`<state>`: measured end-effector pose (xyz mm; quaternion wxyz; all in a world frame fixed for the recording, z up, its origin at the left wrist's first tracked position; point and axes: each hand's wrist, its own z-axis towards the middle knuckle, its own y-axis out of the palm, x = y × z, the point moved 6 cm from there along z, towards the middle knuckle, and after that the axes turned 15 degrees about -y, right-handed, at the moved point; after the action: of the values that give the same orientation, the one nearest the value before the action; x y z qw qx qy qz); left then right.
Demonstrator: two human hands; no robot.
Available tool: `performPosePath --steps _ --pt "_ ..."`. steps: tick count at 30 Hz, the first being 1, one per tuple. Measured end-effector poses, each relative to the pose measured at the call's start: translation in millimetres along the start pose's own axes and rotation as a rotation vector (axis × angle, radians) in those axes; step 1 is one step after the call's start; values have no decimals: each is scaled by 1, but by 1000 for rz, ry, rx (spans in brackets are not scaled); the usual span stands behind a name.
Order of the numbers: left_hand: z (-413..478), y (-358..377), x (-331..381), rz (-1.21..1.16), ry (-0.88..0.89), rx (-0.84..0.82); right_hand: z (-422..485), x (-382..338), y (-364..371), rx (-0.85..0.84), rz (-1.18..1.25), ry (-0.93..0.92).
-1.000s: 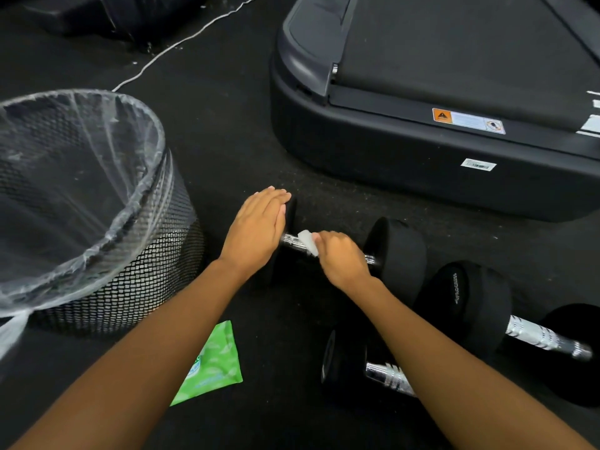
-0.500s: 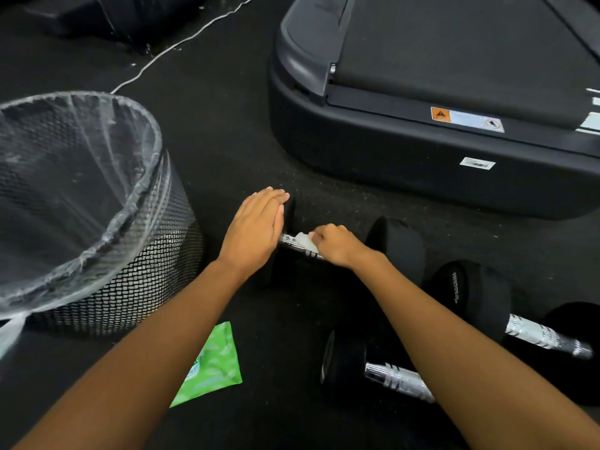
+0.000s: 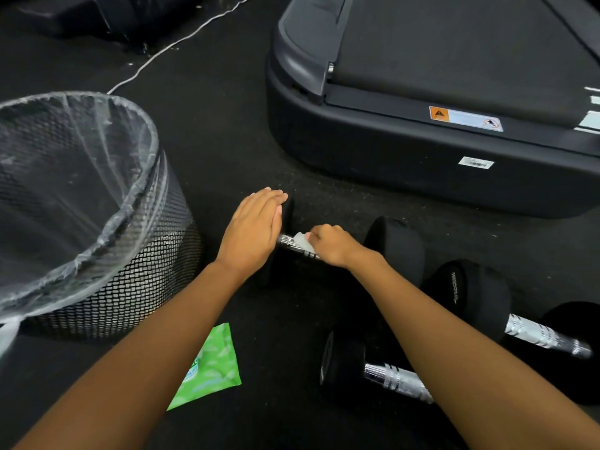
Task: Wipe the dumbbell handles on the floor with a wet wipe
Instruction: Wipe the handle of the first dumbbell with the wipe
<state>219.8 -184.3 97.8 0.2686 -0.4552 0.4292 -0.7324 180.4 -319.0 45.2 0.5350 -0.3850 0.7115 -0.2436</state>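
Note:
Three black dumbbells with chrome handles lie on the dark floor. The far dumbbell (image 3: 397,248) is the one under my hands. My left hand (image 3: 251,230) lies flat with straight fingers on its left weight head. My right hand (image 3: 331,245) curls round its chrome handle and holds a white wet wipe (image 3: 303,241) against the metal near the left end. A second dumbbell (image 3: 532,332) lies at the right. The third dumbbell (image 3: 394,380) lies nearer me, partly hidden by my right forearm.
A black mesh waste bin (image 3: 136,280) with a clear liner stands at the left. A green wet-wipe pack (image 3: 211,368) lies on the floor under my left forearm. A treadmill base (image 3: 422,157) fills the upper right. A white cable (image 3: 168,47) runs across the floor at the back.
My right hand has slid the wipe leftward along the handle toward the left weight head. My left hand has stayed on the weight head.

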Motion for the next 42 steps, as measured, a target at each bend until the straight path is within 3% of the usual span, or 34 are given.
performPosePath --steps 4,9,18,23,33,37,42 --pt "1 1 0 -12 -13 -4 7 -20 8 9 -50 -62" --pt "0 0 0 -7 -9 -2 -17 -26 10 235 -197 -275" --pt "1 -1 1 -9 -20 -4 -12 -56 19 467 -482 -350" --pt "1 -2 1 4 -13 0 -34 -34 12 547 -588 -356" --pt "2 -1 1 -5 -24 -16 -24 -43 16 479 -495 -395" --pt "0 -1 0 1 4 -11 -40 -25 11 546 -461 -314" --pt "1 -1 0 -8 -6 -6 -29 -27 5 457 -387 -197"
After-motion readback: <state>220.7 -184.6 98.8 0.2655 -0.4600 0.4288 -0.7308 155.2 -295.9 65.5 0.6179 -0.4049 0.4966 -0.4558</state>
